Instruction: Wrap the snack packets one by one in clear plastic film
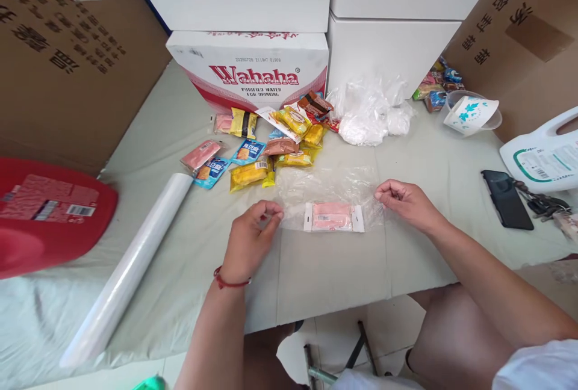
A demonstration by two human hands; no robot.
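Note:
A clear plastic sheet (325, 182) lies spread on the cloth-covered table in front of me. On its near part rests a pink-and-white packet (333, 218), lying flat. My left hand (255, 233) pinches the sheet's left edge between thumb and fingers. At the opposite edge, my right hand (404, 202) is closed in a pinch on the same film. Just behind the sheet is a loose pile of snack packets: yellow ones (250, 176), blue ones (248, 151), a brown one (280, 146) and a pink one (201, 155).
A roll of clear film (130, 263) lies at the left, beside a red container (54, 215). Behind stand a Wahaha water carton (253, 71) and crumpled plastic (370, 113). To the right are a paper cup (469, 114), a phone (506, 198), keys (544, 202) and a white jug (546, 155).

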